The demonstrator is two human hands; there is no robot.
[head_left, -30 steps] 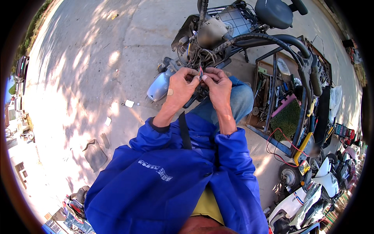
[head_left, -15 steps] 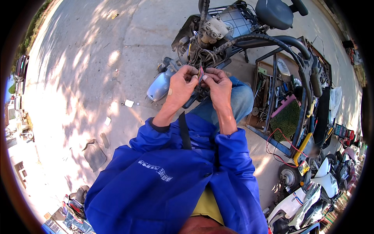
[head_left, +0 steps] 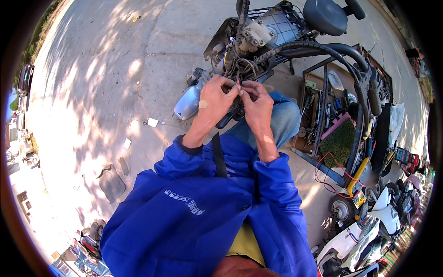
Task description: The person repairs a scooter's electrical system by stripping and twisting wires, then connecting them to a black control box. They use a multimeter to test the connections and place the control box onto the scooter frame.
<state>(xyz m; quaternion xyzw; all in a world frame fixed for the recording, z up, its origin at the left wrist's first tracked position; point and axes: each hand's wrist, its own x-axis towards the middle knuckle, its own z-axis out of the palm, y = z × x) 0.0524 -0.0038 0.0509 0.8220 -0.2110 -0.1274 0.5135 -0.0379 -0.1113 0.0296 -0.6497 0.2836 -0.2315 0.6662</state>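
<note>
My left hand point(head_left: 216, 99), with a plaster near the wrist, is closed in a pinch, its thumb and fingertips meeting those of my right hand point(head_left: 257, 105). Thin coloured wires point(head_left: 238, 81) show as a small reddish bit between the two sets of fingertips; the rest is covered by my fingers. Just beyond lies a tangle of dark cables point(head_left: 244, 68) at the front of a partly stripped scooter point(head_left: 256, 36). A silver-grey rounded lamp or cover point(head_left: 188, 99) hangs left of my left hand. My knee in blue jeans point(head_left: 285, 119) is under my right wrist.
On the right stands a metal-framed cart point(head_left: 310, 159) with hand tools, a green pad point(head_left: 339, 141) and a looped red wire point(head_left: 318, 167). Dark handlebars point(head_left: 341, 48) arch over it. Parked scooters point(head_left: 385, 214) crowd the lower right. A dark mat point(head_left: 111, 183) lies on the concrete at left.
My fingertips have come closer together over the wires, hiding most of the coloured strands that showed before. My left hand has shifted slightly right and turned, showing more of the plaster.
</note>
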